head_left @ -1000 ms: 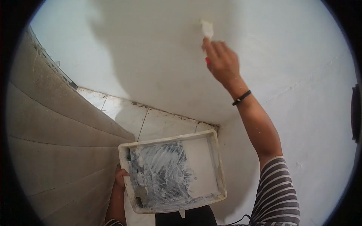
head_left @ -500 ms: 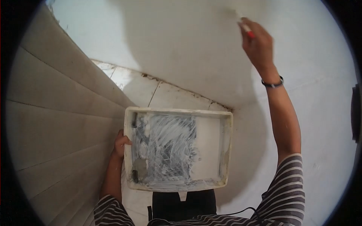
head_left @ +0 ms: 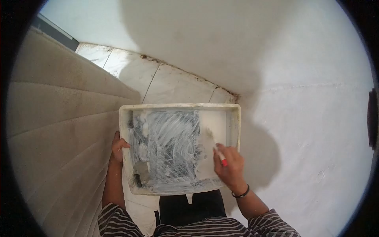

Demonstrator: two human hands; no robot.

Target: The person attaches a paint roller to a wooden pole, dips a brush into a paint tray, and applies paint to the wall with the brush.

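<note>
Right now, through the head camera, my right hand point(head_left: 229, 166) is closed around a small paintbrush point(head_left: 215, 144), its red-tipped handle pinched between my fingers and the bristles angled up and to the left into the paint tray point(head_left: 237, 122). The bristle tip sits over the smooth white pool on the right side of the tray, just beside the ribbed, streaked ramp that fills the left and middle. Whether the bristles actually touch the paint I cannot tell for sure; they look very close to it or just in it.

My left hand point(head_left: 117, 148) grips the tray's left rim, fingers curled over the edge, holding the tray roughly level in front of my body. A tiled floor point(head_left: 173, 89) shows beyond the tray, a white wall point(head_left: 308, 118) curves round ahead and to the right, and a pale padded surface point(head_left: 55, 126) rises on the left.

As I judge it, this is the loading step: brush at the paint, not at the wall. What it calls for next is a shallow dip, then a wipe on the ramp to shed excess, keeping the tray steady so nothing slops over the rim.
</note>
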